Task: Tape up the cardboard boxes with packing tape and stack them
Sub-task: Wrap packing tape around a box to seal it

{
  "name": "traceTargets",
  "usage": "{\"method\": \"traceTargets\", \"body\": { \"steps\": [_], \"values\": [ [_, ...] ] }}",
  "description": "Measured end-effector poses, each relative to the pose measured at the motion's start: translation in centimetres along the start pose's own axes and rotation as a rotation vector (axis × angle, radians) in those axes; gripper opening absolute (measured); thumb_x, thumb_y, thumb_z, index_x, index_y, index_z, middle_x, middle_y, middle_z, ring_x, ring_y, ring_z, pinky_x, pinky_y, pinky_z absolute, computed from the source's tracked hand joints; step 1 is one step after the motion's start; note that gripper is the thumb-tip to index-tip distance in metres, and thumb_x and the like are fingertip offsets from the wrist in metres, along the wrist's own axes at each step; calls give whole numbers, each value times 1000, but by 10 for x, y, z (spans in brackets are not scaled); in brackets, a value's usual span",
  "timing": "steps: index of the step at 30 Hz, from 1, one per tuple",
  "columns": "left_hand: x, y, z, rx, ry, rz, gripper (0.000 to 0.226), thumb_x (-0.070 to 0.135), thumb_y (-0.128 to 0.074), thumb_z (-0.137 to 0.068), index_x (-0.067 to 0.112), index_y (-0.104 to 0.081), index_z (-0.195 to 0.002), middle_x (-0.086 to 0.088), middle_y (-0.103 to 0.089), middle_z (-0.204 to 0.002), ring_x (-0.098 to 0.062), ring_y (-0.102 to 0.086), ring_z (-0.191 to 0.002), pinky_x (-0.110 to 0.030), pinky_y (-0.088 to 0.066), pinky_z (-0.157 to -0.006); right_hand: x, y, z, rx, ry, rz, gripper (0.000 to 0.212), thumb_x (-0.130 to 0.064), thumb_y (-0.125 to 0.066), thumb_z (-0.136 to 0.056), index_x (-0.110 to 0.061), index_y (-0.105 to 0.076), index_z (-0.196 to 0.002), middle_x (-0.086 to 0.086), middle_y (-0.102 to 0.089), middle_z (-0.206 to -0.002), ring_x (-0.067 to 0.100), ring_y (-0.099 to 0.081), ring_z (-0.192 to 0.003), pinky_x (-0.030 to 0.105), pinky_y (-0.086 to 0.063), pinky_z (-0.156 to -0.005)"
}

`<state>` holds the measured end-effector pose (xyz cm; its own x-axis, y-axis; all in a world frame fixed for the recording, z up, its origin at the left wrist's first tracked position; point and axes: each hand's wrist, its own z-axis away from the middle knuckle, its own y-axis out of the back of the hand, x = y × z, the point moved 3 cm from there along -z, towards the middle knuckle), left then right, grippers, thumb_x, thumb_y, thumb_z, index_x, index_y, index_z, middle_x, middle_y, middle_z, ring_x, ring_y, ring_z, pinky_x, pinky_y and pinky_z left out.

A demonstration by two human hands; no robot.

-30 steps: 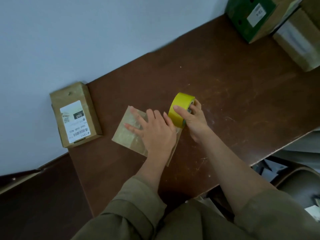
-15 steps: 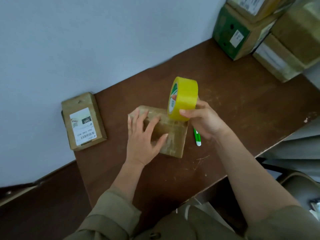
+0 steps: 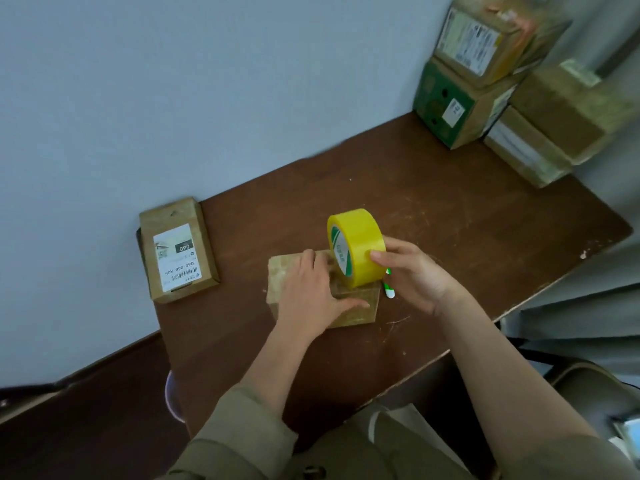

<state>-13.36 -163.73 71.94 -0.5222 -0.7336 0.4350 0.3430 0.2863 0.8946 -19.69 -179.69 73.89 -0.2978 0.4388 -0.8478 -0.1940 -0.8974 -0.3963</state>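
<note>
Head view
Bench: a dark brown bench (image 3: 450,237) set against a pale wall, its top scratched.
Small box: a small cardboard box (image 3: 360,306) lies near the front middle of the bench, its top glossy with tape.
Left hand: the left hand (image 3: 311,292) lies flat on top of the small box, fingers straight and spread, pressing down; nothing is held in its grip.
Tape roll: a yellow tape roll (image 3: 356,247) stands on edge over the far right corner of the small box, its green-and-white core label facing left.
Right hand: the right hand (image 3: 412,271) holds the tape roll from the right side, thumb on the yellow outer band, its grip closed round the roll; the other fingers are hidden behind it.
Pen: a green-and-white pen (image 3: 388,289) lies on the bench just beside the small box, partly under the right hand.
Labelled box: a flat cardboard box with a white label (image 3: 176,251) lies at the bench's left edge by the wall, well apart from both hands.
Stacked boxes: a green box (image 3: 446,105) with a brown box (image 3: 481,39) on top stands in the far right corner, more brown boxes (image 3: 554,126) just beside them.
</note>
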Motion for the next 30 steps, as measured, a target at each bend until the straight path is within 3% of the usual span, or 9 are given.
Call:
{"method": "traceTargets", "body": {
  "steps": [3, 6, 8, 10, 12, 15, 19, 26, 30],
  "values": [
    [10, 3, -12, -47, 33, 194, 104, 73, -78, -56, 18, -37, -134, 1, -50, -123, -18, -51, -115, -29, -41, -89, 1, 2, 6, -9, -43, 25, 47, -16, -64, -85, 5, -62, -126, 12, -56, -141, 25, -62, -120, 34, -54, -97],
    [10, -1, -17, -138, 17, 319, 133, 70, -81, -58, 30, 2, -154, 7, -58, -132, -17, -64, -106, -32, -51, -87, 3, 14, 10, 26, -75, 70, 53, -40, -64, -90, -7, -63, -131, 7, -61, -138, 26, -57, -128, 45, -47, -107],
    [5, -3, -16, -171, -21, 311, 138, 66, -81, -62, 36, 18, -152, 7, -63, -130, -16, -68, -95, -35, -55, -86, 9, 31, 11, 287, -66, 39, 45, -48, -58, -95, -15, -68, -123, 4, -70, -124, 22, -61, -123, 43, -48, -104],
    [3, -5, -15, -153, -54, 289, 135, 67, -80, -62, 39, 18, -151, 8, -63, -129, -15, -69, -91, -36, -56, -84, 22, 56, 14, 694, -50, 123, 26, -33, -61, -99, -12, -71, -110, 2, -73, -112, 20, -65, -114, 30, -49, -94],
    [2, -8, -7, -121, -60, 279, 132, 67, -81, -61, 41, 12, -151, 10, -59, -135, -15, -67, -98, -36, -54, -86, 43, 70, 13, 884, -139, 389, 23, -25, -65, -97, -10, -70, -113, 2, -67, -114, 16, -60, -105, 24, -41, -88],
    [7, -16, 6, -66, -69, 240, 132, 67, -82, -58, 49, 14, -146, 15, -55, -140, -15, -62, -113, -33, -50, -88, 72, 80, 0, 834, -266, 594, 41, -31, -71, -91, -7, -64, -124, 7, -65, -117, 16, -58, -103, 26, -41, -85],
    [8, -22, 10, -6, -71, 239, 131, 59, -86, -60, 52, 15, -144, 14, -58, -137, -14, -63, -113, -24, -43, -79, 96, 84, -17, 807, -324, 737, 59, -38, -79, -83, -9, -55, -129, 10, -60, -120, 26, -59, -110, 34, -47, -83],
    [6, -20, 10, -40, -29, 260, 140, 65, -86, -55, 49, 20, -144, 17, -55, -139, -13, -62, -115, -29, -50, -83, 105, 84, -19, 875, -347, 858, 26, -28, -69, -90, -12, -62, -111, 9, -58, -113, 29, -59, -102, 41, -52, -78],
    [7, -20, 11, -68, -42, 222, 143, 72, -81, -52, 42, 18, -150, 10, -49, -145, -14, -60, -118, -23, -44, -87, 105, 93, -7, 890, -320, 665, 17, -18, -62, -96, -10, -55, -110, 9, -62, -98, 20, -55, -77, 28, -39, -55]
  ]
}}
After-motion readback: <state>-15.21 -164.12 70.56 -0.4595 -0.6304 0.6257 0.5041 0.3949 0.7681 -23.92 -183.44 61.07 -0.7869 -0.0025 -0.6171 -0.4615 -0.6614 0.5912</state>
